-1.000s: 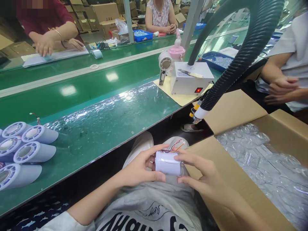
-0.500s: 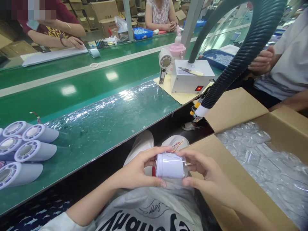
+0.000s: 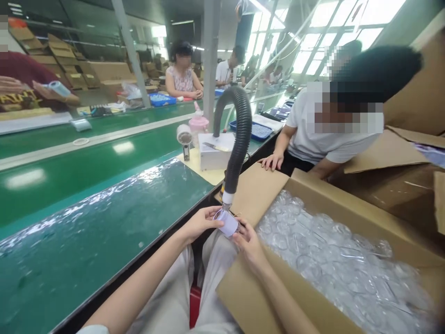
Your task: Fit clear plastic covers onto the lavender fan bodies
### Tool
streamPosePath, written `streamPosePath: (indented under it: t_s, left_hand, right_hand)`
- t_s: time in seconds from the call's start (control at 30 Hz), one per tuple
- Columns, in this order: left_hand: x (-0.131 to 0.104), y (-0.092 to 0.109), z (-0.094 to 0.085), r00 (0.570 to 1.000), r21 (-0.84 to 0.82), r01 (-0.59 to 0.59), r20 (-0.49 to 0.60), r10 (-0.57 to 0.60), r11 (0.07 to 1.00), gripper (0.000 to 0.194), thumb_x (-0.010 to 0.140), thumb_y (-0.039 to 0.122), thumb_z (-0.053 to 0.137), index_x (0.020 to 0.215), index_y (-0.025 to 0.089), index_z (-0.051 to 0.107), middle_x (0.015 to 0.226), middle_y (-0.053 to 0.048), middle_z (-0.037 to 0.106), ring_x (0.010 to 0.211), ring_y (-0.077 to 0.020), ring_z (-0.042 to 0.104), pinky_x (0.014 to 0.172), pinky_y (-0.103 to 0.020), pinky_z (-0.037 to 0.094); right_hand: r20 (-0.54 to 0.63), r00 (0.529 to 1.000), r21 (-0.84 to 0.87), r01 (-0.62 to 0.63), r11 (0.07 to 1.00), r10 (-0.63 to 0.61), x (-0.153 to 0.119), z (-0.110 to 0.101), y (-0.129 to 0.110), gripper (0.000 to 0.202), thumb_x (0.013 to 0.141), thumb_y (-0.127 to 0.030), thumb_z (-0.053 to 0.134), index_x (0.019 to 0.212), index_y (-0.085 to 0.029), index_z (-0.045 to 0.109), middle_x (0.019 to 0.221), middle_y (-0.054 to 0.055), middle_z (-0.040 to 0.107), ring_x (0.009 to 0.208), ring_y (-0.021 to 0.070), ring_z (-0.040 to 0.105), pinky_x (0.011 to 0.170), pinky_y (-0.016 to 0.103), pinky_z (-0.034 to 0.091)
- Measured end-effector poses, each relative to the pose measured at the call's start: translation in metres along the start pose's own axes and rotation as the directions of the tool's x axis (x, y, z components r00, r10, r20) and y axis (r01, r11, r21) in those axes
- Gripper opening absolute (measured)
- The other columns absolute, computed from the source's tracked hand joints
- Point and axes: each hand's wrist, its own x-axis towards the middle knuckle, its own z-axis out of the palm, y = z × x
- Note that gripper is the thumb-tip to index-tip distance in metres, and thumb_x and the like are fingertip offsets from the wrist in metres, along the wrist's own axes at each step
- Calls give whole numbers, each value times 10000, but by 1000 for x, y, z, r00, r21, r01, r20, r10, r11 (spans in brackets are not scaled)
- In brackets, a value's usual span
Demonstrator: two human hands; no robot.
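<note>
Between my two hands is a pale lavender-white plastic cylinder with a clear plastic part around it point(image 3: 228, 224). My left hand point(image 3: 201, 224) grips its left end, and my right hand point(image 3: 249, 242) has fingers and thumb closed on the right end. It is tilted, right end lower, above my knees. Just over it hangs the white-and-metal nozzle point(image 3: 227, 198) of a black corrugated hose point(image 3: 239, 144); whether the two touch I cannot tell. A thin wire shows behind the cylinder.
An open carton point(image 3: 295, 269) full of clear plastic shells point(image 3: 323, 250) stands at my right. The hose rises from a white box point(image 3: 212, 160) on the green bench point(image 3: 114, 241), near a small round-headed fan point(image 3: 184, 139). A co-worker point(image 3: 313, 134) leans over beyond the carton, one hand on its flap.
My hands have carried the cylinder forward and slightly left, from near my lap to beneath the nozzle, tilting it. The head view has swung up and right. The co-worker's hand now rests on the flap.
</note>
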Motion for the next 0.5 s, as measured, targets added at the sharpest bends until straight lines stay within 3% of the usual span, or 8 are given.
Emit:
streamPosePath:
  t_s: [0.1, 0.27, 0.4, 0.5]
  left_hand:
    - [5, 6, -2, 999, 46, 11, 52, -14, 999, 606, 620, 243, 865, 1170, 107, 649, 1181, -150, 689, 1128, -278, 628, 1076, -456, 386]
    - [-11, 13, -13, 999, 77, 21, 31, -23, 997, 622, 652, 215, 847, 1216, 144, 596, 1219, -145, 667, 1102, -240, 638, 1010, -391, 445]
    - [-46, 14, -13, 1000, 83, -13, 23, 11, 996, 697, 597, 193, 879, 1222, 194, 569, 1346, -155, 580, 1143, -260, 614, 935, -367, 497]
    - [-86, 14, -3, 994, 160, -100, 71, 89, 982, 736, 626, 179, 865, 1285, 258, 547, 1406, -129, 532, 1246, -267, 547, 1019, -389, 455]
  right_hand:
    - [-3, 1000, 23, 19, 1000, -19, 6, -2, 2, 635, 683, -555, 800, 1130, -251, 466, 1181, 132, 660, 1099, 312, 633, 925, 439, 520]
    - [64, 997, 55, 40, 998, -43, 9, 6, 0, 616, 664, -532, 820, 1094, -242, 488, 1142, 119, 674, 1080, 295, 645, 939, 422, 516]
    - [139, 989, 28, 39, 999, -43, -10, 13, -15, 532, 672, -407, 847, 1079, -240, 547, 1215, 102, 629, 1118, 279, 622, 926, 405, 538]
    - [264, 963, -177, 98, 979, -48, -36, 16, -38, 400, 753, -269, 796, 1100, -250, 598, 1299, 70, 588, 1180, 255, 590, 994, 400, 514]
